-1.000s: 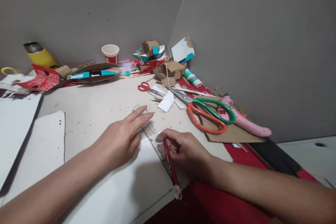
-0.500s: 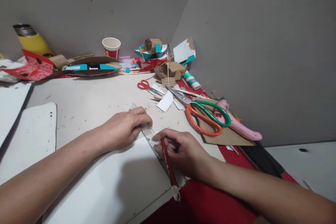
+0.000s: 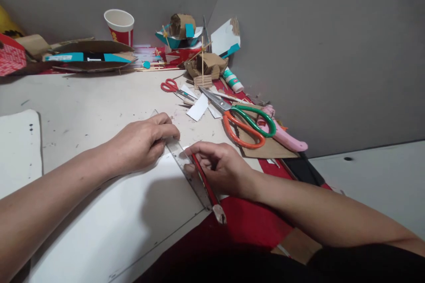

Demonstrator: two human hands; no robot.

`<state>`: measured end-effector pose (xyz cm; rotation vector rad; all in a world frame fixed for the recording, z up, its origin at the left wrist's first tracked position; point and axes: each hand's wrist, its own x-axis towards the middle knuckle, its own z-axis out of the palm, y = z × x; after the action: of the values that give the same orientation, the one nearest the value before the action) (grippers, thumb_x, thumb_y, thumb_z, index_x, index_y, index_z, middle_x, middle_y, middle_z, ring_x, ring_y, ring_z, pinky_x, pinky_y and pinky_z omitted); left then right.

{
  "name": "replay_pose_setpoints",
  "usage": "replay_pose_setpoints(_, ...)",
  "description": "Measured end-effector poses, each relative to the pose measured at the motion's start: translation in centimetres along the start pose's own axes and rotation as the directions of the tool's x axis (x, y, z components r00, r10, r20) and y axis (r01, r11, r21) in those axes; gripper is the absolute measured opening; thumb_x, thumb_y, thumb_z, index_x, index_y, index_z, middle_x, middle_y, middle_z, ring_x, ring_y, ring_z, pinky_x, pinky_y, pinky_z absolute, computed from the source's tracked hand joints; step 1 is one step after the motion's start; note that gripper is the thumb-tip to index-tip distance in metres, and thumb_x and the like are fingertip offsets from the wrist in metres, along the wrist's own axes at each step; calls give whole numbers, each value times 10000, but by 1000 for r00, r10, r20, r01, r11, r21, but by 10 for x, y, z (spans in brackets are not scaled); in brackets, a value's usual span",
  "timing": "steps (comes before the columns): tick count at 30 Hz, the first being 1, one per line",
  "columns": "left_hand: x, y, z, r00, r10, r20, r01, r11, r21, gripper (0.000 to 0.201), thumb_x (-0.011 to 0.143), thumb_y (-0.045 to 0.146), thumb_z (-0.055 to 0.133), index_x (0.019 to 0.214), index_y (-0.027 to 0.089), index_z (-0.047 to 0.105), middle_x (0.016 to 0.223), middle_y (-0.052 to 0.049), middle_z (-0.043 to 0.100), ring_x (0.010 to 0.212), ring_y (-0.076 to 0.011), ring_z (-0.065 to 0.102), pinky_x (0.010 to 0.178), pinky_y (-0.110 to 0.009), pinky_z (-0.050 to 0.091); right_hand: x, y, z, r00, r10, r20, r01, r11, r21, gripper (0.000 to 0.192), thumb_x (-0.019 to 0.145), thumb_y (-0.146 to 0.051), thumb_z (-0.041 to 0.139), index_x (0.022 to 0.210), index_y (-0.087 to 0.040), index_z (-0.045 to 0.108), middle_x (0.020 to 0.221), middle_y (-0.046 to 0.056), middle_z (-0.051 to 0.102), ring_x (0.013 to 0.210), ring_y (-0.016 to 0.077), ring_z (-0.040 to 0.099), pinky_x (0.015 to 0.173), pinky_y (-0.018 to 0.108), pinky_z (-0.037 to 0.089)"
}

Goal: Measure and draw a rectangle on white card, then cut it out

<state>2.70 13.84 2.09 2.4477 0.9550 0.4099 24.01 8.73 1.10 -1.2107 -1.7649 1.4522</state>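
A clear ruler (image 3: 176,151) lies slantwise across a large white sheet (image 3: 133,212), which has a dark line drawn along its near edge. My left hand (image 3: 146,141) presses down on the ruler's far part, fingers bent over it. Pinched in my right hand (image 3: 224,169) is a red and black pencil (image 3: 205,181), its pale, worn-looking end towards me. The pencil slants along the ruler's right side, and its tip is hidden by the fingers. Big scissors (image 3: 229,108) with one green and one orange handle lie beyond my right hand.
Small red scissors (image 3: 171,86) lie beside white paper scraps (image 3: 198,107). Along the wall stand a paper cup (image 3: 121,28), a cardboard model (image 3: 182,28) and a glue stick (image 3: 233,80). A pink-handled tool (image 3: 288,138) rests on brown cardboard (image 3: 252,150) at the right.
The view has swung right and down, so everything sits further left and higher. Both hands keep their holds on the ruler and pencil, with little movement over the sheet.
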Motion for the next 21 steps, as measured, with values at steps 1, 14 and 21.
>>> replay_pose_setpoints(1,0,0,0,1000,4,-10,-4,1000,-3,323,798,76,440,1005,210,649,984,-23,552,842,-172,582,745,-305,449,0,0,0,1000,-5,-1,5,1000,-7,106,761,-235,609,837,-167,577,523,-119,303,452,53,235,417,214,206)
replay_pose_setpoints(14,2,3,0,1000,2,7,-2,1000,18,344,780,78,442,977,228,681,980,-21,584,821,-162,608,741,-294,457,-2,-1,-3,992,110,56,-109,994,-7,246,775,-379,684,832,-166,574,542,-109,322,468,62,246,426,222,206)
replay_pose_setpoints(21,3,2,0,1000,26,1,-26,998,50,351,783,75,443,992,223,684,991,-38,586,872,-187,614,758,-315,463,-2,3,-1,991,123,47,-124,992,13,327,781,-446,721,844,-163,570,554,-104,330,481,60,254,423,202,206)
